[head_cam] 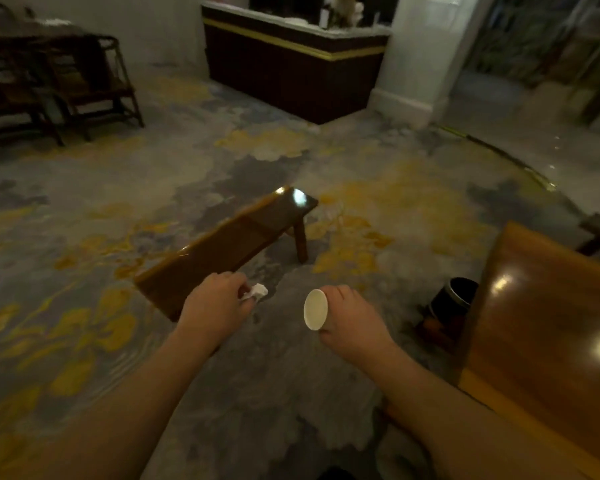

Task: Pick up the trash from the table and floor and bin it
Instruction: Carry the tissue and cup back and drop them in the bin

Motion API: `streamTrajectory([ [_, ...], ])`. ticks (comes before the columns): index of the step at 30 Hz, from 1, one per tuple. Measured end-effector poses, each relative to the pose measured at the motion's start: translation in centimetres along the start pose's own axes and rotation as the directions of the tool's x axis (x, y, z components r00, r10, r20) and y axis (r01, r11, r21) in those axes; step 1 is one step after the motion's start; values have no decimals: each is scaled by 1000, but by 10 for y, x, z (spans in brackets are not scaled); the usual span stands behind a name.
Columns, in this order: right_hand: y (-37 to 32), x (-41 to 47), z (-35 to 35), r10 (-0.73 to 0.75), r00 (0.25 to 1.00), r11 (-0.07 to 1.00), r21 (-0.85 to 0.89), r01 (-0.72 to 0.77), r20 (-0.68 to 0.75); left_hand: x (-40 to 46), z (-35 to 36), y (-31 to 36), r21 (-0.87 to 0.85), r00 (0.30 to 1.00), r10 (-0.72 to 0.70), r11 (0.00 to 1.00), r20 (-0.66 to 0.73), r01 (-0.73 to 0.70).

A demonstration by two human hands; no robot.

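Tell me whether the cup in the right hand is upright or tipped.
Tipped. The paper cup lies sideways in the right hand, its round end facing left.

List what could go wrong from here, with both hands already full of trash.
1. The left hand pinches the crumpled tissue only at its fingertips; it may slip onto the carpet.
2. The right hand holds the paper cup sideways; any dregs could spill.
3. The bin sits tucked beside the table, so a toss might miss.
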State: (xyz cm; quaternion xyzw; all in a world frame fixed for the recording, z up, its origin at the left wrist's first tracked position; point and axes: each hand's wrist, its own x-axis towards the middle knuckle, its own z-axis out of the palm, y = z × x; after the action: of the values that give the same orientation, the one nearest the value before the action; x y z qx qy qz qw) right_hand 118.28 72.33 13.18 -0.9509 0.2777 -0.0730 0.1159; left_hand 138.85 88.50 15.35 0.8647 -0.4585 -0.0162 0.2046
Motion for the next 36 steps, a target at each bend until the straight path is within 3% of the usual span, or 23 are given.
streamTrajectory([
  [10,139,99,-9,268,961,963,58,-265,-65,209,79,83,-51,958,272,962,93,-269],
  [15,229,169,-33,362,930,930,96,-355,-68,330,122,147,-65,929,328,945,172,-321],
  [26,411,337,-79,467,882,884,72,-462,-66,578,209,240,-170,897,406,910,172,-379],
  [30,482,405,-75,539,839,842,67,-535,-74,689,265,268,-212,856,479,872,194,-441],
  [36,584,509,-87,701,709,713,92,-695,-81,857,334,334,-256,752,613,788,244,-559],
])
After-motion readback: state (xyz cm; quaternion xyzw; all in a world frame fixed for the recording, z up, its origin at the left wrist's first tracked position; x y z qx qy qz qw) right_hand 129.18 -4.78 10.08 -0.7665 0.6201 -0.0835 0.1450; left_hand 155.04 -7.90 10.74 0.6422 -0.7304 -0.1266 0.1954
